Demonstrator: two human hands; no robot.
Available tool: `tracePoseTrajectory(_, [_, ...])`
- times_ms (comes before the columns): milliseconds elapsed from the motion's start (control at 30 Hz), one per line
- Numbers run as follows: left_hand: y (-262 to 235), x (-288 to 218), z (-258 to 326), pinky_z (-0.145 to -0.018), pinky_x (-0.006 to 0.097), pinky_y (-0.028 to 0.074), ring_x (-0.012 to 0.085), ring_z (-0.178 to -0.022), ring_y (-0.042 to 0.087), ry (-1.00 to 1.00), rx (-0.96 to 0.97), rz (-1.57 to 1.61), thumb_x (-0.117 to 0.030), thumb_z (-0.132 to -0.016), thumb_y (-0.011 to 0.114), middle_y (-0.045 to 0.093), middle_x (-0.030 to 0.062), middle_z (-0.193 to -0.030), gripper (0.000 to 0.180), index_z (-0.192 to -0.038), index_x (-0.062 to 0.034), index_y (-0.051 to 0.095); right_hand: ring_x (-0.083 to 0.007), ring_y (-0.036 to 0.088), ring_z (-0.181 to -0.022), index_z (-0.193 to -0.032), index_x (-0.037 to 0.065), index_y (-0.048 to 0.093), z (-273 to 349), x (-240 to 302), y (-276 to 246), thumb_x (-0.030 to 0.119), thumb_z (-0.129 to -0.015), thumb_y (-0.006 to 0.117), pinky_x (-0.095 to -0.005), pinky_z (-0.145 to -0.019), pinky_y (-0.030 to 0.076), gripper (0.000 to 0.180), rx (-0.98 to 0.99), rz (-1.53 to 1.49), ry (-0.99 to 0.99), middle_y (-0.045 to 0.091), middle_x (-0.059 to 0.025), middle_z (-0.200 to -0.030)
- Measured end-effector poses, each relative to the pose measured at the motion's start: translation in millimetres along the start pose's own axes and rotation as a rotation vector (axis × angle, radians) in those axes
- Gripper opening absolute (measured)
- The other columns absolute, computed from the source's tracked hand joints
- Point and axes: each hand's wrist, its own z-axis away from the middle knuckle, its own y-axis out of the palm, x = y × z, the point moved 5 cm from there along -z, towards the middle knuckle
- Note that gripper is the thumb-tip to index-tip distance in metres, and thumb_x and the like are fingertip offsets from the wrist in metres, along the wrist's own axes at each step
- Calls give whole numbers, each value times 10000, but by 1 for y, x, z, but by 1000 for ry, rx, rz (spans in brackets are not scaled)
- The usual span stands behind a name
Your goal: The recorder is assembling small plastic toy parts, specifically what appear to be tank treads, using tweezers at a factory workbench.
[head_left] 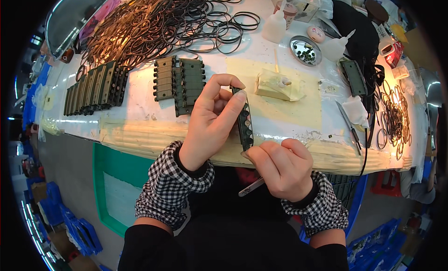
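Observation:
Over the table's front edge I hold a narrow dark green part [244, 124], with a row of notches and small pale spots along its side. My left hand [212, 119] pinches its upper end between thumb and fingers. At the lower end, my right hand [280, 168] closes on the part with its fingertips. A flat metal tool, which looks like tweezers [251, 187], is tucked in the right hand and sticks out below it. Behind the left hand, several similar green parts [190, 84] lie side by side. Another row of these parts [95, 89] stands farther left.
Black rubber rings [154, 26] heap at the back left, with more rings [395, 117] at right. A yellow-wrapped block [275, 86], a round dish of small green pieces [305, 51], white squeeze bottles [274, 26] and a pointed tool [349, 126] surround the work area. A green bin [98, 177] stands below.

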Motion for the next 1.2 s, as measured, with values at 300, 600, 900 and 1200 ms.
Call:
tracePoseTrajectory(300, [1,2,0,-621,208,487,102,-804,641,16,-13,37,-124,-996,519,556,12,-860,168,-1159,-99,491,-208,526,-619,-926,43,599,-14,-9,3,12,-681,683,-311,-557,427,260,273,-320,131,506,-48,-777])
tracePoseTrajectory(600, [2,-1,1,-646,215,496,93,-794,629,-1,9,34,-125,-998,520,563,11,-846,164,-1156,-92,494,-140,468,-547,-904,31,643,6,7,5,44,-662,648,-242,-534,402,242,46,-177,85,505,-11,-755])
tracePoseTrajectory(900, [1,-1,1,-646,215,508,105,-796,633,19,22,27,-123,-1002,507,562,19,-870,167,-1165,-91,484,-123,506,-550,-885,86,676,5,5,0,47,-662,718,-242,-520,401,230,-31,-200,81,507,14,-698])
tracePoseTrajectory(1200, [0,-8,3,-690,256,567,120,-809,644,108,-18,115,-115,-1013,459,568,39,-914,167,-1177,-86,451,-144,568,-555,-897,18,626,-3,-15,-8,34,-819,727,-241,-463,419,129,131,-677,779,613,-67,-746])
